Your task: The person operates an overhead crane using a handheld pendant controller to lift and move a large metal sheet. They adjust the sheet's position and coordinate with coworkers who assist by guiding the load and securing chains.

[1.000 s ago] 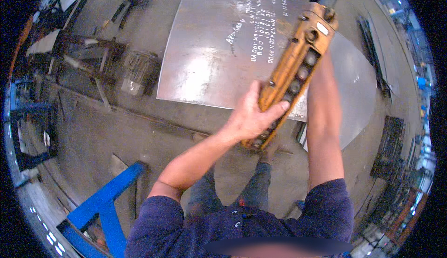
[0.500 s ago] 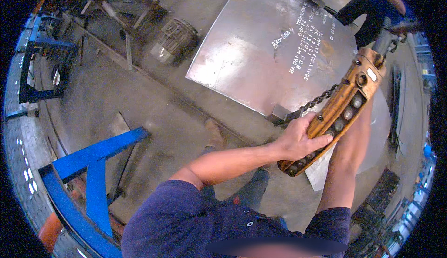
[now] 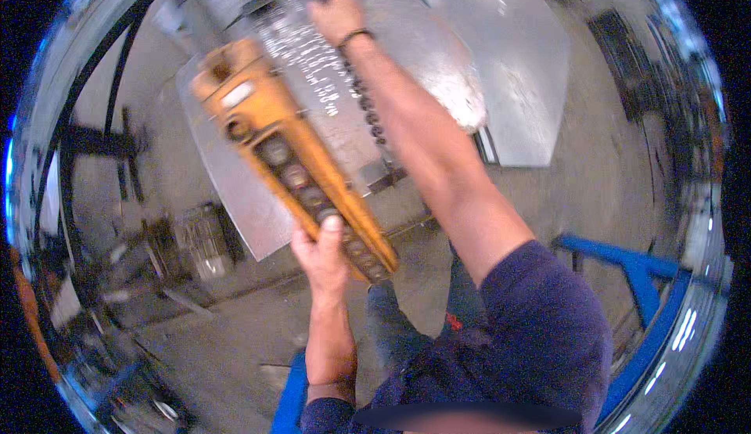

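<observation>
A long yellow pendant controller (image 3: pixel 282 117) with a row of round dark buttons slants across the front. My left hand (image 3: pixel 319 258) is closed round its lower part, the thumb on a button. Stretched far forward, my right hand (image 3: pixel 338 18) is closed at the upper end of a dark chain (image 3: pixel 369 113); blur hides the exact grip. The chain runs beneath my right forearm toward a metal clamp (image 3: pixel 377 176) at the near edge of a large steel plate (image 3: pixel 262 219) with white markings.
A second grey metal sheet (image 3: pixel 532 66) lies at the far right. Blue steel frames stand at the lower right (image 3: pixel 645 270) and near my left forearm (image 3: pixel 291 395). A finned motor-like part (image 3: pixel 205 242) sits on the floor at left.
The view has turned. The pendant, still in my left hand, has swung from right to left. My right hand has left its place behind the pendant and reached forward to the chain.
</observation>
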### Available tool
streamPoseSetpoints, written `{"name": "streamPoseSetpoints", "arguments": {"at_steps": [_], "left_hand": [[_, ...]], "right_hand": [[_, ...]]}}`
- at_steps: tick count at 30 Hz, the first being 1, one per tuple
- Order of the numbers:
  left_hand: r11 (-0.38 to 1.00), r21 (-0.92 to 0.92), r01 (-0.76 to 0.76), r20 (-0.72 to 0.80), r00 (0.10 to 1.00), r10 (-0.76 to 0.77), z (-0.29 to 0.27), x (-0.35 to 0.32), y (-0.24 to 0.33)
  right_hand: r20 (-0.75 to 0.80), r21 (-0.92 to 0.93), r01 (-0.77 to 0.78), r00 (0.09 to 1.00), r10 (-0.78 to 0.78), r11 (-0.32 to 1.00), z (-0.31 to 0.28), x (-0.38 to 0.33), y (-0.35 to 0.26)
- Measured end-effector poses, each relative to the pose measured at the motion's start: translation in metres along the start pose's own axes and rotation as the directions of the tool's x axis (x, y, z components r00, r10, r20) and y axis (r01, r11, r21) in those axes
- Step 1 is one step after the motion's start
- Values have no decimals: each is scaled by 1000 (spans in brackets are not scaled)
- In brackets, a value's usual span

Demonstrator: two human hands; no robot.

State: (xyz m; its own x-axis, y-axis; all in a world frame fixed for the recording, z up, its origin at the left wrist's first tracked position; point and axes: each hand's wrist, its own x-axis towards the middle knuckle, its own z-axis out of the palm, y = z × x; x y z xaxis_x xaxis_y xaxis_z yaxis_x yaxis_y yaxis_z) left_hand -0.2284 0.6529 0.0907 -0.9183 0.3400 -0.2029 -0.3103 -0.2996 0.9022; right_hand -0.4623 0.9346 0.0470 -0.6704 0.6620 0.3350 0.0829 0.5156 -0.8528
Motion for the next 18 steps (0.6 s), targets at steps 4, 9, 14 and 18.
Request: {"name": "streamPoseSetpoints", "arguments": {"at_steps": [4, 9, 14, 18], "left_hand": [[997, -58, -50, 50, 997, 53, 11, 9, 6], [999, 10, -44, 16, 999, 44, 31, 17, 1], [998, -2, -70, 52, 996, 70, 40, 28, -5], [996, 50, -78, 4, 997, 78, 47, 17, -3]], "right_hand": [[14, 60, -46, 999, 45, 997, -8, -3, -22], [154, 109, -73, 986, 56, 991, -8, 14, -22], [115, 105, -19, 993, 7, 994, 9, 26, -26], [178, 158, -56, 984, 28, 986, 6, 24, -37]]}}
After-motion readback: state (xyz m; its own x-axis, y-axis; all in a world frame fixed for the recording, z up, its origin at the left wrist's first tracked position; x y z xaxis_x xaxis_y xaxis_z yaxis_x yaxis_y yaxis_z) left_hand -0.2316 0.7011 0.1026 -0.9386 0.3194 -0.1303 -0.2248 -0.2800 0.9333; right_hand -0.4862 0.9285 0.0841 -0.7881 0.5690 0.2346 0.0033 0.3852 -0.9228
